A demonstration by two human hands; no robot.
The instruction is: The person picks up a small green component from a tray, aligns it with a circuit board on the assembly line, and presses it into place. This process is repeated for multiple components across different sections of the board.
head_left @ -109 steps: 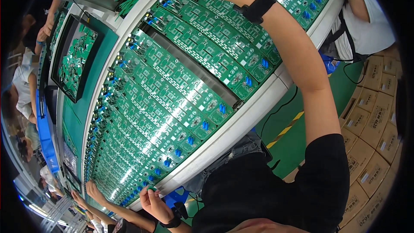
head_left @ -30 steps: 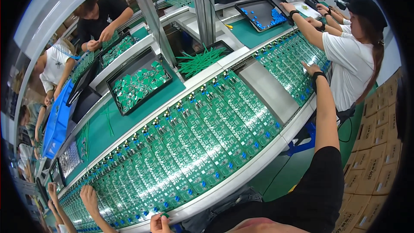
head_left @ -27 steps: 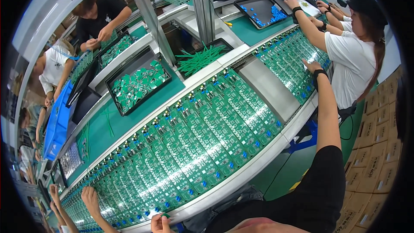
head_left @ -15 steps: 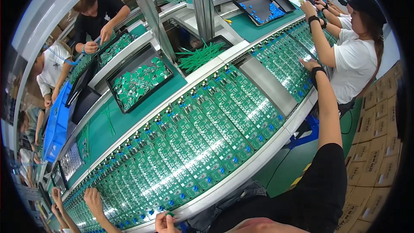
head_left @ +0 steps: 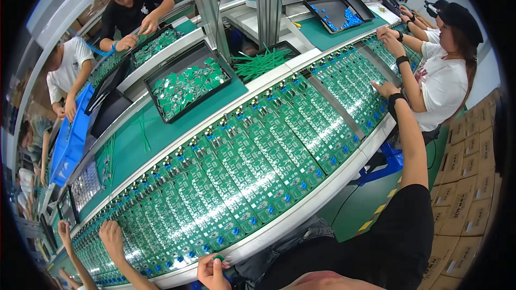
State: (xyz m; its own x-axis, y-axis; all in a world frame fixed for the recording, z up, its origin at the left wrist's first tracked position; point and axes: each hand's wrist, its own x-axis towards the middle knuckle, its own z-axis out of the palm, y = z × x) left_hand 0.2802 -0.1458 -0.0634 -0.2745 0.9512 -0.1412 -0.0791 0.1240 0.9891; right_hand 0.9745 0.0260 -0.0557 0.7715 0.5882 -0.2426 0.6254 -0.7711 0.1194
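Note:
My right arm, in a black sleeve, reaches out to the right. My right hand rests with its fingers stretched out on the green circuit boards, which lie side by side along the line. At the lower edge my left hand pinches a small green piece, partly hidden by the fingers. It is beside the near rail, close to the boards with blue parts along their near ends. A narrow metal strip shows between two groups of boards.
Beyond the line stand a black tray of small green boards, a heap of green sticks and a tray with blue parts. A co-worker's hand hovers at left; another co-worker works at right. Cartons are stacked behind.
The bare metal gap between the board groups has narrowed as the right-hand boards slid left, with my right hand on them. My left hand has risen slightly, still pinching the green piece.

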